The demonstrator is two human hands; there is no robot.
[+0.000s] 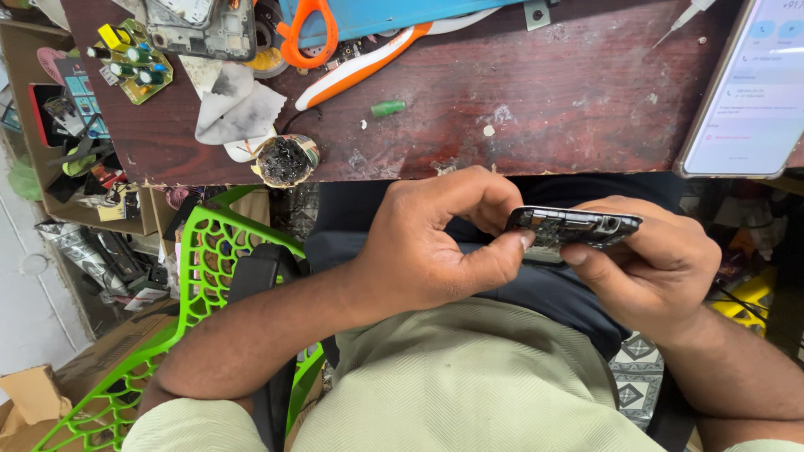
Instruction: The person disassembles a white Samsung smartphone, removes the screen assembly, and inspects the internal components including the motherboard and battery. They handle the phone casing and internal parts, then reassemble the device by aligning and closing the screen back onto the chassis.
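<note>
Both hands, left hand [435, 243] and right hand [649, 268], pinch an opened phone [574, 226].

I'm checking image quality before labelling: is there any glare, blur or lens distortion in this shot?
Head view: even light, soft shadows; the lit phone screen is washed out; both hands and the opened phone stay sharp; wide-angle bending shows along the workbench edge.

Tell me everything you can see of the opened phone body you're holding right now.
The opened phone body is a dark, flat frame seen almost edge-on, level, over the lap below the desk edge. Its upper face shows exposed inner parts and small metallic pieces, with a round opening near its right end. The left hand pinches its left end with thumb and fingertips; the right hand cradles it from underneath and behind. Finer detail is too small to tell.
</note>
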